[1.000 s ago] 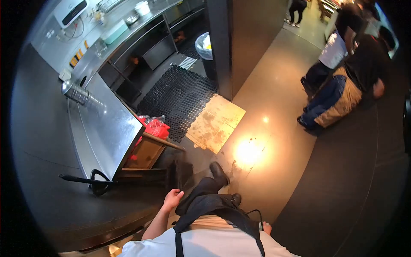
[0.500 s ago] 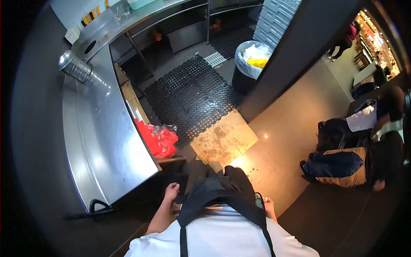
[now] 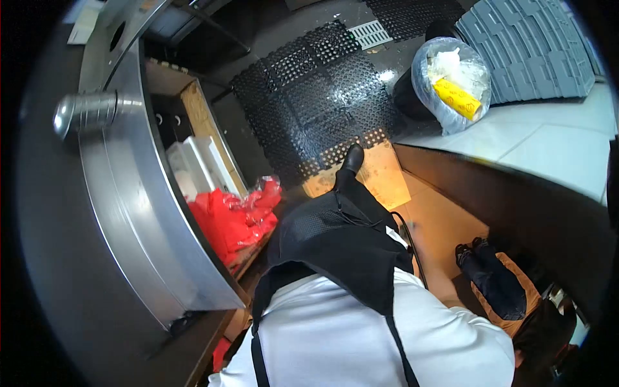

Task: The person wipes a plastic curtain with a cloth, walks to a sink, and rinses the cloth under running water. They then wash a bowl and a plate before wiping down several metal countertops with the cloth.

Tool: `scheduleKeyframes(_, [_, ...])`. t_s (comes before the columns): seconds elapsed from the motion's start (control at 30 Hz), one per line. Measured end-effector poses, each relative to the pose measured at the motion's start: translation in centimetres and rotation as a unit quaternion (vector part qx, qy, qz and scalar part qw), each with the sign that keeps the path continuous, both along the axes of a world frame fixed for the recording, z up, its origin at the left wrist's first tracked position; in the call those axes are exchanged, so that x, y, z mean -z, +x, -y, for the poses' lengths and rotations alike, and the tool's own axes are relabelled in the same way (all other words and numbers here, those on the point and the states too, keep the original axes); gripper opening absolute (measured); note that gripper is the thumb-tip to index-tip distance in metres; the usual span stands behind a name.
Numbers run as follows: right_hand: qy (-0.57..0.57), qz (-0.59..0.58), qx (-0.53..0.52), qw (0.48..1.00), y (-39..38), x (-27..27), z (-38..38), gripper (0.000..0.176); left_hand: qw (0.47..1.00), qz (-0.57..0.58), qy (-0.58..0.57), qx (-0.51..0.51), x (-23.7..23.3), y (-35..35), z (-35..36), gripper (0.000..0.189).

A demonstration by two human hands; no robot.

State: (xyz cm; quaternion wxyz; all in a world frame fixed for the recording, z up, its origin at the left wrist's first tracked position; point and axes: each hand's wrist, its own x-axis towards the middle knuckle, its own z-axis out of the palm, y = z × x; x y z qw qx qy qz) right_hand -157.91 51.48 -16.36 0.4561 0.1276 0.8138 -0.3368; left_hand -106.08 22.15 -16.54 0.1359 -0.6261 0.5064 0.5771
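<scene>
Low beside the black apron (image 3: 348, 238), my right hand (image 3: 414, 237) hangs near a dark cord or strap loop (image 3: 418, 255); motion blurs its fingers, so what they hold, if anything, cannot be made out. My left hand is out of sight. A white sleeve (image 3: 451, 329) and a bare forearm lead to the right hand. One black shoe (image 3: 353, 157) stands forward at the edge of the flattened cardboard (image 3: 382, 174). Red plastic bags (image 3: 232, 222) lie on a shelf under the steel counter (image 3: 155, 226), to the left of the apron.
A steel cylinder (image 3: 87, 113) is on the counter. Black rubber mats (image 3: 309, 97) cover the floor ahead. At the upper right are a lined bin (image 3: 419, 84) with a yellow wrapper (image 3: 456, 98) and stacked grey crates (image 3: 525, 51). Another person (image 3: 503, 284) is at the lower right, beyond a dark partition.
The view has moved forward and turned; bin, crates and red bags look nearer. My left hand has left the view. My right hand is now blurred, and one shoe shows ahead.
</scene>
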Motion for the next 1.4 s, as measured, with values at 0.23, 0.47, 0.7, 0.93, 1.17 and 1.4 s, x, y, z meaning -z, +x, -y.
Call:
scheduleKeyframes(0.23, [-0.198, -0.089, 0.052, 0.975, -26.2, -3.9, 18.8, 0.033, 0.975, -0.168, 0.022, -0.141, 1.4, -16.7, 7.2, 0.038])
scheduleKeyframes(0.47, [-0.027, -0.181, -0.100, 0.978, -37.1, -2.0, 19.3, 0.036, 0.867, -0.243, 0.244, -0.360, 12.8, -35.8, 20.4, 0.039])
scheduleKeyframes(0.7, [0.264, -0.010, -0.223, 0.938, -32.4, -1.2, 10.9, 0.060, 0.957, 0.007, -0.154, 0.246, 4.6, -68.7, 50.0, 0.038])
scheduleKeyframes(0.93, [0.092, 0.032, 0.064, 0.993, -43.6, -4.9, 19.6, 0.053, 0.969, -0.142, -0.190, 0.072, -5.5, -97.0, 69.1, 0.043])
scheduleKeyframes(1.17, [-0.029, -0.107, 0.209, 0.972, -73.4, -5.3, 29.3, 0.040, 0.966, -0.146, -0.211, 0.037, -3.9, -108.7, 65.9, 0.041])
scheduleKeyframes(1.4, [-0.208, -0.228, 0.099, 0.946, -111.6, -14.4, 43.2, 0.038, 0.949, 0.075, -0.152, 0.265, 7.7, -105.1, 44.0, 0.036])
